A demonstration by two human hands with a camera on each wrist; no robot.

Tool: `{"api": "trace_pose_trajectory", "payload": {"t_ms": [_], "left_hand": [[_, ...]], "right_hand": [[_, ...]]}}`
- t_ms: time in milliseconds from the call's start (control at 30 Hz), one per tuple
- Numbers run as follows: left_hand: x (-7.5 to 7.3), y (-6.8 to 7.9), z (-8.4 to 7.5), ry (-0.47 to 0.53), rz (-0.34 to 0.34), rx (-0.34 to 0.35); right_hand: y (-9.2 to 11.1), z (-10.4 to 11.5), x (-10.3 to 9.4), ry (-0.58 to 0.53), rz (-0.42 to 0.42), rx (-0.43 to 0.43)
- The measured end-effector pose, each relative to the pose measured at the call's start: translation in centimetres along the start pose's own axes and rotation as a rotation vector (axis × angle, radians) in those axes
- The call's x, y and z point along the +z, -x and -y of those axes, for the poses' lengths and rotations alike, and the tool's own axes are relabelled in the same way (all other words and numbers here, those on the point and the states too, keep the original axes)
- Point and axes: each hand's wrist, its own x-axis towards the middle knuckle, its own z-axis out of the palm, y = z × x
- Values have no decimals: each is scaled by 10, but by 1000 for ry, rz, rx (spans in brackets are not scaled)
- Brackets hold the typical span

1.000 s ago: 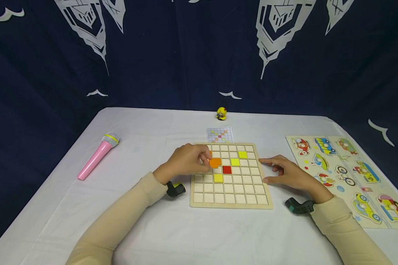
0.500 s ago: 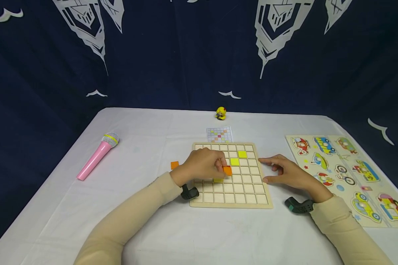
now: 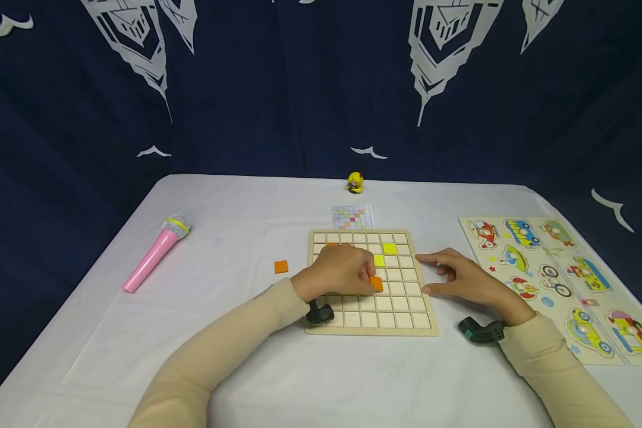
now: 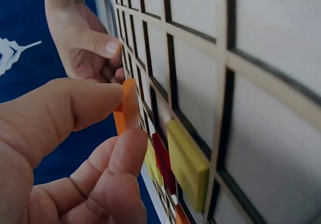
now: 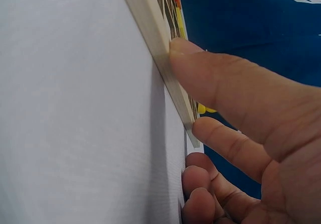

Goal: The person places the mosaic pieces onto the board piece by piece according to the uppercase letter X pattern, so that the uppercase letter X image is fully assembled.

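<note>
In the head view my left hand (image 3: 342,270) is over the wooden grid board (image 3: 390,330), pinching an orange square tile (image 3: 376,284) between thumb and fingers. The left wrist view shows this orange tile (image 4: 131,106) held edge-on close to the board's cells. A yellow tile (image 4: 185,163) and a red tile (image 4: 163,158) sit in cells nearby; the hand covers the red one in the head view. Two yellow tiles (image 3: 389,249) lie in upper cells. At the board's right edge my right hand (image 3: 457,274) touches the rim with thumb and index fingertips.
Left of the board lies a loose orange tile (image 3: 280,267). A small printed grid card (image 3: 352,216) and a yellow figurine (image 3: 355,182) are behind it. A pink toy microphone (image 3: 157,252) lies far left, a vehicle picture puzzle (image 3: 535,309) at right.
My left hand has moved right and slightly toward me across the board with the orange tile, uncovering the loose orange tile on the table. The right hand stays at the board's edge.
</note>
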Motion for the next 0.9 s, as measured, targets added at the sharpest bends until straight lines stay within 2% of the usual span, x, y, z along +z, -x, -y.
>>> {"api": "trace_pose_trajectory", "payload": {"t_ms": [367, 900], "left_hand": [[5, -9, -8, -30, 52, -16], [5, -9, -15, -58, 81, -42]], "right_hand": [[0, 1, 0, -6, 3, 14], [0, 1, 0, 6, 5, 14]]}}
